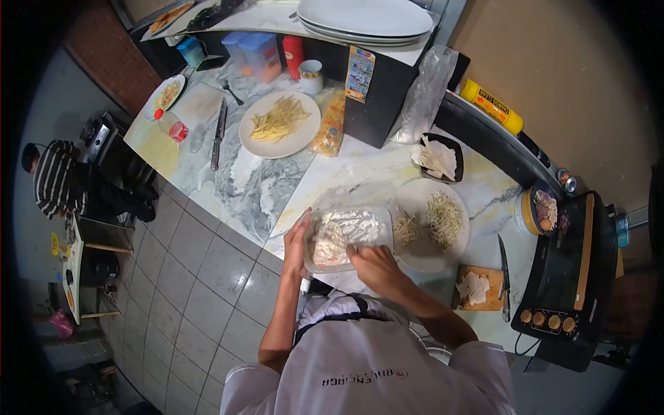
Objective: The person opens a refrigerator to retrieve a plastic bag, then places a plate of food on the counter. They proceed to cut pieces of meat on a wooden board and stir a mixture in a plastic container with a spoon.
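Note:
A clear plastic container (382, 220) with a pale, creamy mixture (332, 238) in it is at the counter's near edge, in front of my body. My left hand (296, 245) wraps around its left side, gripping the wall. Over its front right part is my right hand (377, 266), fingers curled in at the mixture; whatever they hold is hidden. Just right of the container lies a large plate (422, 259) with bean sprouts (445, 220) and a smaller heap of pale shreds (405, 229).
Farther left are a plate of cut potato sticks (280, 119), a knife (218, 135) and a bottle (171, 126). At right, a cutting board (492, 299) bears pale pieces beside another knife (505, 277) and a black oven (564, 277). A person (66, 176) is at far left.

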Motion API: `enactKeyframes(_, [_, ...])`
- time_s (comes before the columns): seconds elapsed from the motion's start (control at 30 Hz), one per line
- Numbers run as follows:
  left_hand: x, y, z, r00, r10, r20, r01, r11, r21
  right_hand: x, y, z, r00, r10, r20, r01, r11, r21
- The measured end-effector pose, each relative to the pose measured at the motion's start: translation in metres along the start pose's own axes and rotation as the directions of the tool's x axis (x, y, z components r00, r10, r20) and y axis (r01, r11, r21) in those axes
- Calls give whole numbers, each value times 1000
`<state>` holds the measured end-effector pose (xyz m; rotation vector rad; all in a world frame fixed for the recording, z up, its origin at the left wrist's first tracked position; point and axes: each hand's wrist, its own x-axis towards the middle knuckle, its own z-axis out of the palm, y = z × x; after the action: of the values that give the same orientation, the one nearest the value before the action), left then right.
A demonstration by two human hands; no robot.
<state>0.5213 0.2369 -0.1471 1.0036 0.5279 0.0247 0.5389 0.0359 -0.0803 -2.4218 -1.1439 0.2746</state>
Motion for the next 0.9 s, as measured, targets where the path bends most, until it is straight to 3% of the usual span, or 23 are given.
enactKeyframes(0.1, [-3, -2, -2, 999, 7, -43, -9, 1000, -27, -10, 0, -14, 1000, 21, 16, -21, 1000, -9])
enactKeyframes(0.17, [-5, -1, -1, 999, 1, -50, -3, 999, -53, -9, 3, -31, 969, 239, 64, -238, 971, -35])
enactKeyframes(0.2, [-5, 0, -1, 999, -2, -36, 0, 998, -62, -7, 6, -32, 968, 244, 64, -242, 970, -35])
enactKeyframes(0.27, [-5, -1, 1, 1000, -7, -16, 6, 998, -69, -3, 13, -31, 952, 287, -106, -296, 952, -80])
enactKeyframes(0.3, [-7, -1, 1, 1000, -15, -7, 15, 1000, -10, 2, 14, -30, 939, 344, -20, -344, 935, -87])
enactKeyframes(0.4, [-10, -3, 5, 999, 43, 4, -44, 991, 124, 10, 10, -7, 962, 267, 65, -259, 960, -106])
enactKeyframes(0.43, [-12, -4, 6, 996, 91, 13, -92, 976, 200, 5, 6, 8, 983, 181, -19, -182, 976, -120])
enactKeyframes(0.47, [-13, -4, 6, 996, 94, 7, -93, 975, 200, 0, 0, 8, 984, 175, -16, -176, 977, -119])
enactKeyframes(0.57, [-15, 0, 6, 1000, 21, -21, -19, 995, 100, -12, -5, 3, 990, -83, -117, 74, 994, -79])
enactKeyframes(0.6, [-17, 3, 7, 999, 42, -3, -42, 994, 104, -14, -5, -1, 990, -79, -117, 70, 994, -79])
enactKeyframes(0.67, [-17, 2, 6, 998, 60, 18, -61, 993, 103, -13, -10, -25, 980, 162, 114, -159, 987, -40])
enactKeyframes(0.7, [-15, 1, 4, 998, 62, 31, -65, 993, 95, -6, -12, -35, 965, 232, 126, -226, 972, -58])
enactKeyframes(0.9, [-11, -4, 4, 994, 75, 76, -85, 987, 138, 12, 10, -12, 982, 188, -24, -190, 979, -69])
